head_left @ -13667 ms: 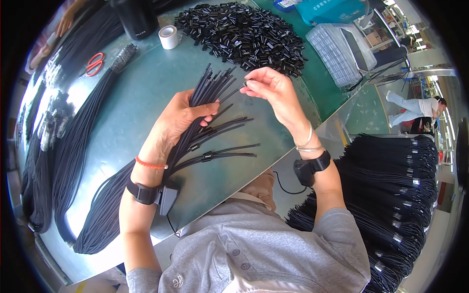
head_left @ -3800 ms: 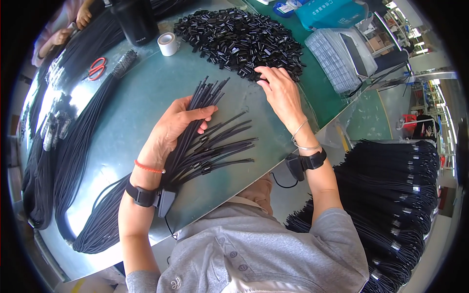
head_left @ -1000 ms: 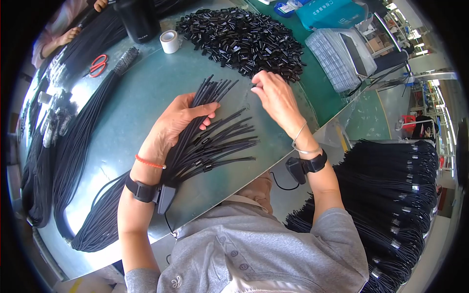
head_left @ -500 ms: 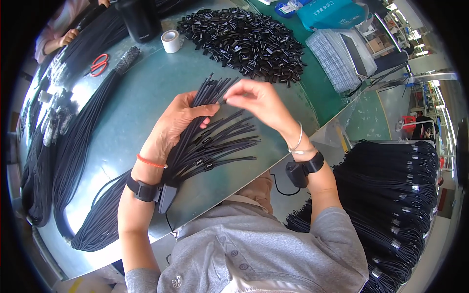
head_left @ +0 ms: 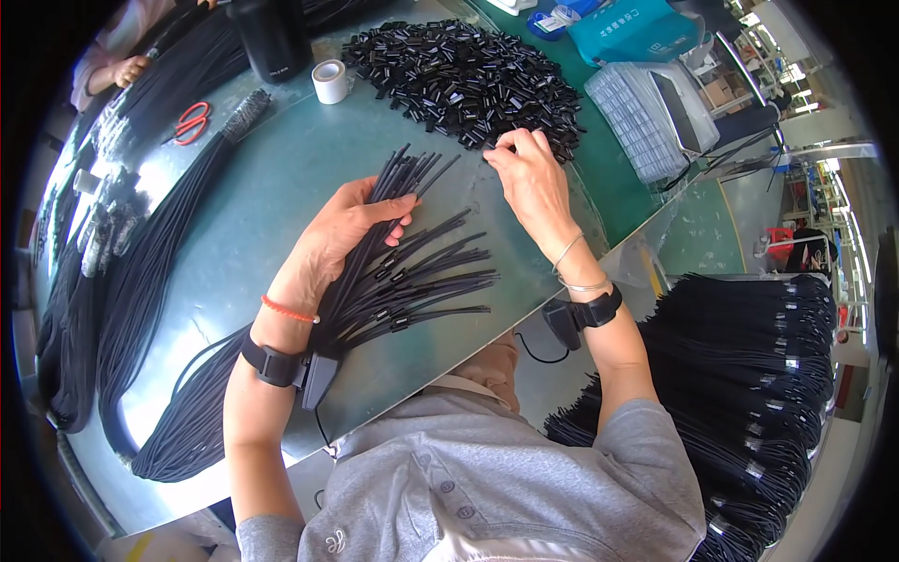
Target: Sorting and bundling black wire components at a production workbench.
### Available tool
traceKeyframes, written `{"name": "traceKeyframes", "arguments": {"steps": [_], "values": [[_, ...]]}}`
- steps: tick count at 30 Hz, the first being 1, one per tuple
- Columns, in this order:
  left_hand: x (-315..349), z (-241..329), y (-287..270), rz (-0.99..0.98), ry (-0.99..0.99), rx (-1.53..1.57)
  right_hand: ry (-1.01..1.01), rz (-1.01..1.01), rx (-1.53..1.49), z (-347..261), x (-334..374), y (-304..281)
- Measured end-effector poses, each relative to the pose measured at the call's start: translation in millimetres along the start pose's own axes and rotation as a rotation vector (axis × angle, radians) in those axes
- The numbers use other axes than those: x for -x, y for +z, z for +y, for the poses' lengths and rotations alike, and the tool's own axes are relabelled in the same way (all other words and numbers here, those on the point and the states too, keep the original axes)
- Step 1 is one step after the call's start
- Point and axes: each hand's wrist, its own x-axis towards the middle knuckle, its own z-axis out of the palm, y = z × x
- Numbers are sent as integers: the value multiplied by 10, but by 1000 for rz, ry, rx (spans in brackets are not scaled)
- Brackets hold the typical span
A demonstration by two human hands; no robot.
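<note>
- Across the tabletop (head_left: 253, 197), a bundle of black cords (head_left: 403, 176) runs from the lower left up through the left hand (head_left: 339, 229), its free ends pointing toward the pile of small black pieces (head_left: 464, 80).
- Singly, the cords look light and bendy, yet springy enough near the ends to stick out fairly straight; gathered, they probably carry some weight and may slide against each other.
- A good hold is likely just below the free ends, thumb laid across the bundle, which leaves the tips bare and easy to separate.
- Fanned cords (head_left: 449, 255) spread to the right of the bundle, with black sleeves (head_left: 400, 323) apparently around several of them.
- Loose pieces in the pile look light and hard, probably best taken by their sides, 1 at a time.
- Left hand: fingers curled around the bundle, thumb pressed over it.
- Right hand (head_left: 536, 183): at the pile's near edge, its back toward the camera, thumb and forefinger close together. A dark bit (head_left: 488, 148) shows at their tips; whether they pinch it or merely touch it, I cannot tell.
</note>
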Motion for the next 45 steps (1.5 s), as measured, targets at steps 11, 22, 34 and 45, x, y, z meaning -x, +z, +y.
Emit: {"name": "traceKeyframes", "arguments": {"steps": [11, 22, 34, 45], "values": [[-23, -12, -2, -4, 59, -97, 312, -281, -848, -66, 24, -61], [-41, -40, -48, -19, 30, -3, -272, -241, -479, -616, 62, -141], [-12, 28, -22, 2, -8, -22, 57, -20, 53, 70, -79, -36], [-10, 16, 1, -15, 21, -1, 681, -259, -1549, -163, -36, -25]]}}
